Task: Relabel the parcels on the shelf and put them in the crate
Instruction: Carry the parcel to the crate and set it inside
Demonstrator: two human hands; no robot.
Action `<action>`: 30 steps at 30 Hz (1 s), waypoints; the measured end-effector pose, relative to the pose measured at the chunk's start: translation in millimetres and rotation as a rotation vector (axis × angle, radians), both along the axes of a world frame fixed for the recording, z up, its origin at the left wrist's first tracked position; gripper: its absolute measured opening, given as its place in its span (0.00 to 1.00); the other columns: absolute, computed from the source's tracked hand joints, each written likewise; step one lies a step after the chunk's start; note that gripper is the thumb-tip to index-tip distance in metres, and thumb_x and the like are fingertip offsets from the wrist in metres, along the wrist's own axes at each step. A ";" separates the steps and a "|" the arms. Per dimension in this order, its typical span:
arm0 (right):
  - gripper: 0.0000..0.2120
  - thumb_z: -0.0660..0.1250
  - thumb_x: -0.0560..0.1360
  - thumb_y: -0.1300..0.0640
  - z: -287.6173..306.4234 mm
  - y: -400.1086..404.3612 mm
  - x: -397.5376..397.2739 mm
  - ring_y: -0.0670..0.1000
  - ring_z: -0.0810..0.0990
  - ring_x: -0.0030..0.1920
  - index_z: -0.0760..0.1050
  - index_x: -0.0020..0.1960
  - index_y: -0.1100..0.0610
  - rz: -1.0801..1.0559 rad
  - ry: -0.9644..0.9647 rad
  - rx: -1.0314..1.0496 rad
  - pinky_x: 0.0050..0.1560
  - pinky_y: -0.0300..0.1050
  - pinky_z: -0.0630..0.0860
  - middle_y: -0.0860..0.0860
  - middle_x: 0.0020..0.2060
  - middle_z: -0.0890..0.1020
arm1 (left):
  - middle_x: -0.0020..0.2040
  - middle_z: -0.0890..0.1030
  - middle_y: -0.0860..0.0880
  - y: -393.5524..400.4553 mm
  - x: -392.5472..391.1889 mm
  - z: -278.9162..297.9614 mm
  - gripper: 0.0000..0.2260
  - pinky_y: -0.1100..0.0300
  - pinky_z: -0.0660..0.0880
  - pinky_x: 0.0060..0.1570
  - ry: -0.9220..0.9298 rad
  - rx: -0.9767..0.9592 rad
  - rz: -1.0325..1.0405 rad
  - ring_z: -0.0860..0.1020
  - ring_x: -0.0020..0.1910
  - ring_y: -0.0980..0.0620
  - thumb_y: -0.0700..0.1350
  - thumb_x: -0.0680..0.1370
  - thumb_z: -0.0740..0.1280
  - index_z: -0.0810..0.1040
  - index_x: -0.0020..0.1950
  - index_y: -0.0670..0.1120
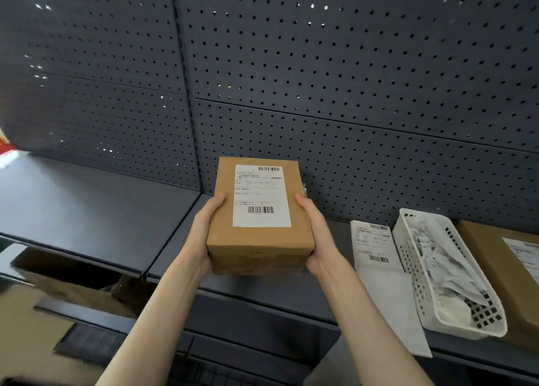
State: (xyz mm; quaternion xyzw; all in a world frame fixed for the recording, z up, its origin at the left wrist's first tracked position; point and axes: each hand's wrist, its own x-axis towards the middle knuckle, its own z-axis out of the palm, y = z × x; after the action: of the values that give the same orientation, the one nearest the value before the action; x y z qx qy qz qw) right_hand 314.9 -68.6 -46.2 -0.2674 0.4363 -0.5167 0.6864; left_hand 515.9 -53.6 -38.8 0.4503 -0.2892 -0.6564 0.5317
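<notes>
A small brown cardboard parcel (259,237) with a white printed shipping label (261,196) on its top face sits between both hands, raised above the dark grey metal shelf (87,205) in front of the perforated back panel (320,65). The left hand (204,234) clasps the parcel's left side with the thumb up on the top edge, and the right hand (316,237) mirrors it on the right side, fingers wrapped under the base. Gripping both long sides keeps the parcel level and leaves the label uncovered and facing up, so it can be read or checked.

To the right, a loose white label sheet (373,245) lies flat on the shelf, just beside a white plastic perforated basket (408,240) that holds crumpled white paper, probably peeled backings or old labels. This keeps supplies and waste within reach of the work spot. A second brown cardboard parcel (495,257) with its own label rests on the shelf at the far right, beside the basket.

An open brown cardboard box (67,280) shows below the shelf at lower left; I cannot tell whether it serves as the crate. Judging by the fresh-looking label, this parcel seems ready to go in.
</notes>
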 end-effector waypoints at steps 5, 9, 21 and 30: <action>0.17 0.68 0.78 0.42 0.5 -0.1 58.3 0.58 0.86 0.50 0.83 0.60 0.51 0.170 0.025 -0.001 0.55 0.55 0.80 0.56 0.53 0.87 | 0.48 0.87 0.46 36.9 49.9 5.5 0.15 0.56 0.80 0.35 0.044 0.021 0.200 0.85 0.37 0.48 0.57 0.79 0.66 0.80 0.59 0.50; 0.16 0.68 0.78 0.42 -3.4 7.9 108.1 0.60 0.85 0.56 0.83 0.60 0.50 0.327 0.018 0.009 0.65 0.62 0.77 0.56 0.54 0.87 | 0.48 0.87 0.46 75.8 87.9 5.2 0.15 0.56 0.80 0.37 0.059 0.047 0.344 0.85 0.37 0.48 0.58 0.79 0.65 0.82 0.56 0.49; 0.24 0.71 0.75 0.39 -39.9 61.2 247.8 0.63 0.84 0.59 0.82 0.63 0.53 0.789 0.078 0.035 0.66 0.62 0.77 0.58 0.56 0.86 | 0.56 0.85 0.41 204.2 170.4 -22.3 0.17 0.49 0.79 0.53 0.032 0.027 0.862 0.84 0.51 0.42 0.54 0.81 0.61 0.80 0.62 0.45; 0.29 0.73 0.72 0.38 -89.2 128.3 362.4 0.64 0.83 0.61 0.79 0.67 0.53 1.103 0.130 0.100 0.69 0.64 0.75 0.58 0.59 0.85 | 0.54 0.86 0.42 298.6 229.9 -57.3 0.16 0.54 0.83 0.45 0.128 0.048 1.113 0.86 0.47 0.45 0.53 0.83 0.59 0.81 0.58 0.44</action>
State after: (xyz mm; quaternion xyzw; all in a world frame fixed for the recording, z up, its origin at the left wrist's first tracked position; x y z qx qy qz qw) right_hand 677.3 59.7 -135.4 -0.4546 0.2972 -0.0420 0.8386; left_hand 745.8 245.0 -96.1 0.5062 0.0401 -0.3094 0.8040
